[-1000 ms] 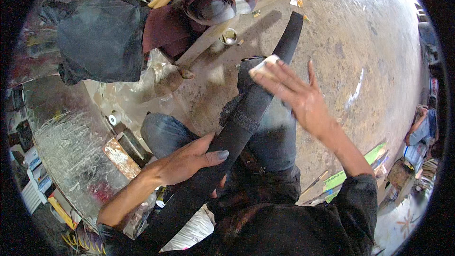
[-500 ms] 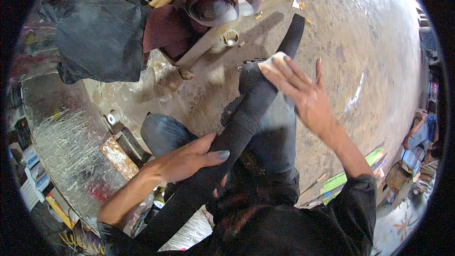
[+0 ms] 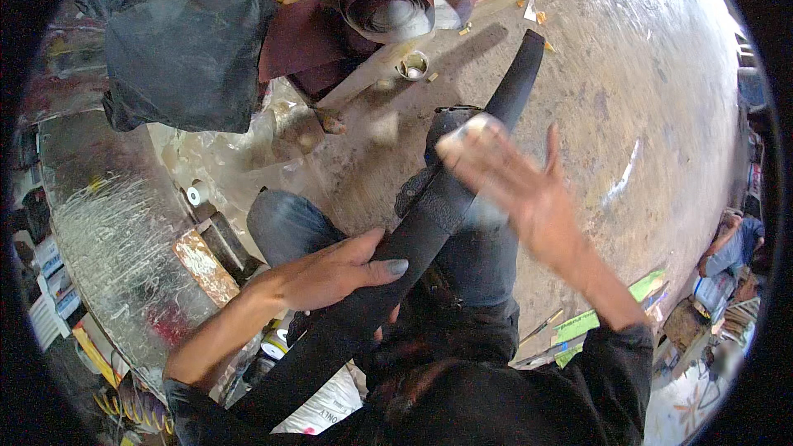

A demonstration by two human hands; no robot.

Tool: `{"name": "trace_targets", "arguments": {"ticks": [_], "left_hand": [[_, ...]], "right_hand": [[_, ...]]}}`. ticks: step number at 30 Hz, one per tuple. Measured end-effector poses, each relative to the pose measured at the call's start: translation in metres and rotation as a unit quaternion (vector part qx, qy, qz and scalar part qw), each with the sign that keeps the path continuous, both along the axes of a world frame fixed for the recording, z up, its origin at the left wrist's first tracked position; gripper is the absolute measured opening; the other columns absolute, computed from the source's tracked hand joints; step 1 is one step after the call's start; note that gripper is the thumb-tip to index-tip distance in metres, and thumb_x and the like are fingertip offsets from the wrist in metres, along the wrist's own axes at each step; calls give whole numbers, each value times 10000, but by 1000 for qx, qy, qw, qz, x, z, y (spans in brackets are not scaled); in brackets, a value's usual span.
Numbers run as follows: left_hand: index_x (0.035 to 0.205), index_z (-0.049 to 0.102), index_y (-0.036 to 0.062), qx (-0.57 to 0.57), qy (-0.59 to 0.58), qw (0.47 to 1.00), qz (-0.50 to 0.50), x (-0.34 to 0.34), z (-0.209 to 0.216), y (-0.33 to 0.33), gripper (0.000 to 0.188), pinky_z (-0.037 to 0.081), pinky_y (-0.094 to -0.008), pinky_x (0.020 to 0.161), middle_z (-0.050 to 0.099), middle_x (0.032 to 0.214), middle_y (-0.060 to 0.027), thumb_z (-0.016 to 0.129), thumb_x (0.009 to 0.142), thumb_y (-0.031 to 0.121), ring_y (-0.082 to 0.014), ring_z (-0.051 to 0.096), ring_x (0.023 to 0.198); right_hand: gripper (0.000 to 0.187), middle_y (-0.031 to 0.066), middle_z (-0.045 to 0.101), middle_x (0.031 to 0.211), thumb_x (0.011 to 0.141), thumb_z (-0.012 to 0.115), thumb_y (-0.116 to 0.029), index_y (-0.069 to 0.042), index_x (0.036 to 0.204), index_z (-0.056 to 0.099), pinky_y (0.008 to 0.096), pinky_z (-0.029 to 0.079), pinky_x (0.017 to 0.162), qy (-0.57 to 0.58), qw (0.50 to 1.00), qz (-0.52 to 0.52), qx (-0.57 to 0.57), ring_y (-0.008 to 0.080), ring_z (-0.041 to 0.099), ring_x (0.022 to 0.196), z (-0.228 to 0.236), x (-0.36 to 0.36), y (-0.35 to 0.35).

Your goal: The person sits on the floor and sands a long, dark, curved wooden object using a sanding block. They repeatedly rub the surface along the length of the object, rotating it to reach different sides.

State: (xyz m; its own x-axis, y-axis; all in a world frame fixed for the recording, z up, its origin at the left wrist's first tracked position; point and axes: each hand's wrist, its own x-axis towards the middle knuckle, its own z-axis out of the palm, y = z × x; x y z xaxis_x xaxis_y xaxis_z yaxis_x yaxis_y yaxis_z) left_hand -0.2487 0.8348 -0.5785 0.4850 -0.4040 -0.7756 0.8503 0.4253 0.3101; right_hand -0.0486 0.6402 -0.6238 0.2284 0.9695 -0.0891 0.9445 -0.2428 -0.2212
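Observation:
A long black curved piece (image 3: 429, 223) lies slantwise across my lap, tapering to a blunt tip at the far right. A rougher textured band crosses it near the middle. My left hand (image 3: 326, 277) is closed round its nearer part, thumb on top, with fingertips showing at the underside. My right hand (image 3: 516, 186), smeared by motion, holds a small pale folded pad (image 3: 464, 139) under its fingers, at the upper part of the piece. Whether the pad is cloth or abrasive paper I cannot tell.
A dark red-brown roll of sheet (image 3: 388, 0) and a dark bag (image 3: 186, 49) lie beyond. A small open can (image 3: 413, 66) stands on the floor. On the left is a scratched, paint-marked board (image 3: 116, 239). Green strips (image 3: 578, 326) lie at the right; a person (image 3: 735, 244) shows at the far right.
My right hand has slid with the pad down along the black piece, toward me. My left hand keeps its grip. The whole view has shifted slightly.

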Motion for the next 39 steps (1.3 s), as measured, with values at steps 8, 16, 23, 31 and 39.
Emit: {"name": "trace_targets", "arguments": {"ticks": [8, 16, 23, 31, 39], "left_hand": [[1320, 410, 25, 35, -47, 998, -1, -3, -9, 1, 429, 594, -334, 656, 677, 939, -125, 561, 1038, 310, -192, 688, 746], [1321, 397, -2, -18, -5, 1000, -2, 0, -9, 7, 493, 579, -328, 706, 676, 943, -137, 573, 1030, 355, -190, 684, 806], [1293, 420, -19, 36, -19, 997, -59, 10, -6, 6, 466, 559, -294, 702, 663, 970, -109, 557, 1043, 350, -149, 659, 818], [1326, 387, 22, -13, -8, 1000, -21, 8, -9, 4, 522, 599, -341, 672, 673, 921, -122, 582, 1022, 399, -199, 691, 753], [1402, 368, 42, -9, 12, 1000, -19, 10, -11, 3, 577, 612, -360, 675, 677, 924, -131, 597, 1013, 401, -222, 705, 749]], "right_hand": [[624, -24, 461, 1564, 936, 465, -94, -350, 1504, 473, 742, 101, 1155, 43, 999, 12, 2, 231, 418, 1454, 2, -4, -2], [631, -22, 455, 1568, 915, 472, -92, -338, 1496, 487, 738, 85, 1164, 26, 997, 63, 25, 236, 409, 1460, -15, -6, -18], [605, -47, 440, 1577, 923, 448, -161, -348, 1498, 479, 782, 69, 1138, -5, 1000, -21, 3, 203, 408, 1458, -39, 4, -19], [627, -13, 456, 1568, 908, 490, -117, -340, 1495, 494, 719, 44, 1177, 41, 999, -35, 1, 230, 418, 1454, -15, 4, -3], [620, -29, 477, 1549, 915, 506, -168, -370, 1500, 469, 796, 126, 1116, 3, 999, -32, -2, 216, 435, 1435, -10, 11, 3]]}}
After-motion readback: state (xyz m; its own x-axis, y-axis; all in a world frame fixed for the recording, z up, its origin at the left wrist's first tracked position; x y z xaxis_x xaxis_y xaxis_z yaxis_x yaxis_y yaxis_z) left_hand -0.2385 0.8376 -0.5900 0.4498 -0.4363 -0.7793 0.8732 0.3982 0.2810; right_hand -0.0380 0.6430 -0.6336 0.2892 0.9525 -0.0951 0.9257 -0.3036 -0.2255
